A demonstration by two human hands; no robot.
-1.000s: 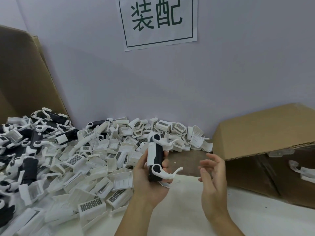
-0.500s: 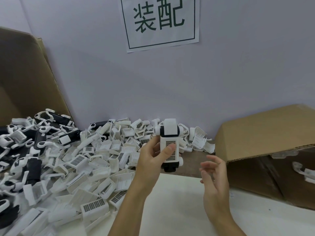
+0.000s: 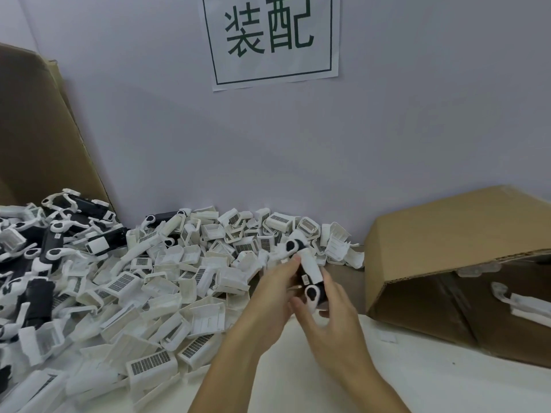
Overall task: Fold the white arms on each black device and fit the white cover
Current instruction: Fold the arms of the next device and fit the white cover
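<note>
Black plastic device [image 3: 307, 271] with white cover fitted [image 3: 310, 268], held tilted above white worktop [image 3: 298, 368], centre, just right of heap of loose white covers [image 3: 167, 290]. Left hand [image 3: 275, 289] grips its left side; right hand [image 3: 331, 320] fingers curled round near end. Open cardboard box [image 3: 465, 248] far right.

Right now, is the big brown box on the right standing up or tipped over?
Tipped over. The cardboard box lies on its side, its opening facing sideways toward us, with white parts visible inside.

white wall sign [image 3: 272, 40] reading "装配", cover barcode labels [image 3: 148, 362] seemingly unreadable
</note>
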